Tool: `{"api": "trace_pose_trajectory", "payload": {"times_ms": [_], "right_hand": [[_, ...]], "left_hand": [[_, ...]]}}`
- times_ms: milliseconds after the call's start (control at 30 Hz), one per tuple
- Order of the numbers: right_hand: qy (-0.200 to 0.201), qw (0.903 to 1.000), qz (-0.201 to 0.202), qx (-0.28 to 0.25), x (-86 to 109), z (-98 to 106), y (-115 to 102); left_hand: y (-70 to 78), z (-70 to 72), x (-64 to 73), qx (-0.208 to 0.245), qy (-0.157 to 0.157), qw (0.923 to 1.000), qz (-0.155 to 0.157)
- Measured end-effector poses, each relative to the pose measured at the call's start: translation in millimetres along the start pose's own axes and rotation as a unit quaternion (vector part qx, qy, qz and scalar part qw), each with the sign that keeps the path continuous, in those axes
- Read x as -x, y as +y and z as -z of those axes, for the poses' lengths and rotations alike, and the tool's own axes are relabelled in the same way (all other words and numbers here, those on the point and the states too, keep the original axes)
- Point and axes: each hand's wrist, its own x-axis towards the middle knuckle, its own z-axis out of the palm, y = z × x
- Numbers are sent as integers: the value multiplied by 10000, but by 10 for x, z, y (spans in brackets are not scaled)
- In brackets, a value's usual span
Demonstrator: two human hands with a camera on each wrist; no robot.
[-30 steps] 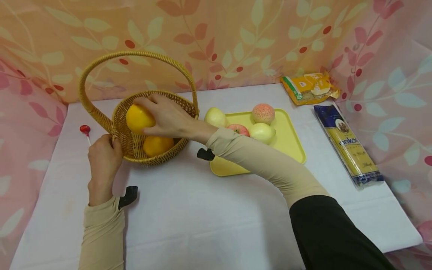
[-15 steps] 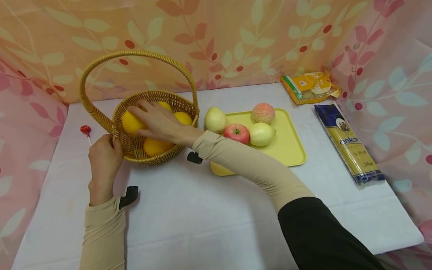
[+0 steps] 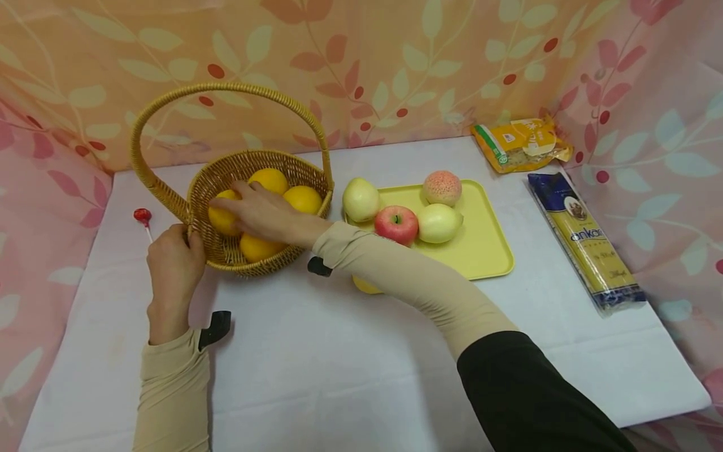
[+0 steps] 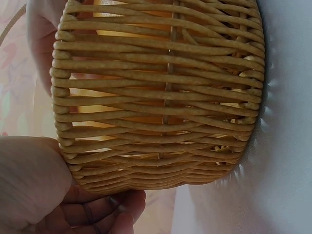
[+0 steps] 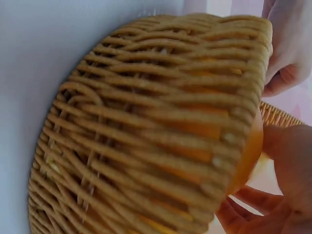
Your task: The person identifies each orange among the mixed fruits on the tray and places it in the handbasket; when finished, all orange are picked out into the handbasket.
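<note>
A wicker basket [image 3: 250, 271] with a tall arched handle stands at the left of the table, holding several yellow fruits. My left hand [image 3: 174, 267] grips its near-left rim, at the foot of the handle. In the left wrist view, the fingers [image 4: 105, 212] bend around the basket's side. Over the basket's opening, my right hand [image 3: 271, 215] holds a yellow fruit [image 3: 222, 217] low at the inner left, fingers and thumb around it. Other yellow fruits [image 3: 303, 199] lie beside and under that hand. The weave hides most of the fruit in the right wrist view.
Right of the basket is a yellow tray [image 3: 480, 251], partly under my right forearm. A red apple [image 3: 396, 225], pale green fruits [image 3: 439, 223] and a speckled pink fruit [image 3: 442, 188] are there. Farther right lie an orange packet [image 3: 519, 145] and a pasta pack [image 3: 587, 242]. A lollipop [image 3: 143, 216] lies left.
My right hand has moved left and lower into the basket with the yellow fruit, uncovering other yellow fruits and the apple. The left hand keeps its grip on the rim.
</note>
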Motion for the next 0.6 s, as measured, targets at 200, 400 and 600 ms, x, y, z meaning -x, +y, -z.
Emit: {"api": "trace_pose_trajectory", "payload": {"times_ms": [200, 400, 600], "right_hand": [[-451, 9988, -120, 131, -25, -5, -23], [-448, 9988, -161, 61, -11, 5, -8], [-444, 9987, -129, 195, 16, -3, -12]], "left_hand": [[-2, -7, 4, 44, 86, 9999, -53], [-4, 3, -7, 46, 12, 10000, 22], [-7, 1, -7, 62, 1, 10000, 4]]}}
